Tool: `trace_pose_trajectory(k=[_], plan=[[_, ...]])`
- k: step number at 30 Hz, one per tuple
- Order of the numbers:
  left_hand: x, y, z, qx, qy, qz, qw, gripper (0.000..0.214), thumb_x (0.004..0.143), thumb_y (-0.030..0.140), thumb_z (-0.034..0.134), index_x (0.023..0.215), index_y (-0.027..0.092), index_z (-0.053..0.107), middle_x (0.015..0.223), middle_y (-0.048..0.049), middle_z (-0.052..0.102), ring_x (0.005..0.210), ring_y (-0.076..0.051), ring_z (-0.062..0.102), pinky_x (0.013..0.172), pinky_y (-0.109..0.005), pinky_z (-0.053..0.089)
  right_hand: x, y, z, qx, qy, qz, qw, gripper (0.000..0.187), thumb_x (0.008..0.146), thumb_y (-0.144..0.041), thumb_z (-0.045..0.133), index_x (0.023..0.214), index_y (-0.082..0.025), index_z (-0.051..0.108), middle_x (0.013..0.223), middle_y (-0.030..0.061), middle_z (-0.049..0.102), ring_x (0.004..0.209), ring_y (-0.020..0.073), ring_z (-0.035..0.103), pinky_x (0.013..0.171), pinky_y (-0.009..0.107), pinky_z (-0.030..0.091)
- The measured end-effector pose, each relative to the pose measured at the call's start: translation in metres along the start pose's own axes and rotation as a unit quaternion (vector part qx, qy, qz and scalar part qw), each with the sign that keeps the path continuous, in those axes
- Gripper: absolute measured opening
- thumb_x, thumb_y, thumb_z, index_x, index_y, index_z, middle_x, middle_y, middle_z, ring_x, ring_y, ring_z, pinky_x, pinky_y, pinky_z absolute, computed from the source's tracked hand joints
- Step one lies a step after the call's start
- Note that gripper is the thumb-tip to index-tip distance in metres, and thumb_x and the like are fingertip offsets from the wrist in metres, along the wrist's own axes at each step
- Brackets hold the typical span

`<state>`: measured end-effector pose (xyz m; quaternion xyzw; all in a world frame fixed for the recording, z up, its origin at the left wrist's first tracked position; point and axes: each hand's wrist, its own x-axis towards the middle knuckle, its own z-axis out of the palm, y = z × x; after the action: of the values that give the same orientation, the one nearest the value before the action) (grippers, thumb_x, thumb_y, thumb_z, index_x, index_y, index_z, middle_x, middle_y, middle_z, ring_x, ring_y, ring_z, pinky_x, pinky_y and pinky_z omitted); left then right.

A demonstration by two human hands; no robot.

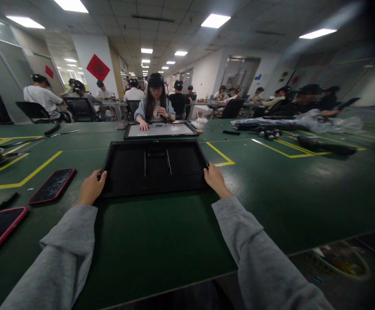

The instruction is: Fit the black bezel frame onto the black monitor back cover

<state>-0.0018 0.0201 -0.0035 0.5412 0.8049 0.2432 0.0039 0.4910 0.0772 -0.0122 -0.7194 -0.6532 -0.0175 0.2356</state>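
Observation:
Between my hands is a wide black rectangular panel [125, 170] with a raised rim, resembling a monitor housing. Two thin bright lines show near its middle; whether they are parts or reflections is unclear. My left hand [91, 188] is closed on the panel's left edge. At the right edge, my right hand [216, 178] grips with the thumb on the rim. The panel is on or just above the green table [161, 241]; I cannot tell which. Left of my left hand lies a phone [53, 186] in a red case.
A second red-edged phone [0, 232] lies at the near left. Across the table, a person [155, 103] rests a hand on a pale flat panel [161, 130]. To the right are a power screwdriver [324, 145], clear plastic wrap [329, 122] and yellow tape lines [221, 153].

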Motion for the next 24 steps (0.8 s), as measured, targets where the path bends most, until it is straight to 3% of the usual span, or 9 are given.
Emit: trace_pose_trajectory(k=[24], plan=[[-0.0004,0.0002,-0.0004,-0.005,0.002,-0.005,1.0,0.063,0.089,0.058,0.034,0.132,0.018,0.055,0.113,-0.0153,0.068,0.105,-0.032,0.063,0.086,-0.042,0.047,0.0005,0.0006,0.0009,-0.004,0.003,-0.005,1.0,0.041,0.094,-0.025,0.039,0.13,-0.004,0.045,0.121,0.0208,0.06,0.111,0.0277,0.056,0.091,0.034,0.042]])
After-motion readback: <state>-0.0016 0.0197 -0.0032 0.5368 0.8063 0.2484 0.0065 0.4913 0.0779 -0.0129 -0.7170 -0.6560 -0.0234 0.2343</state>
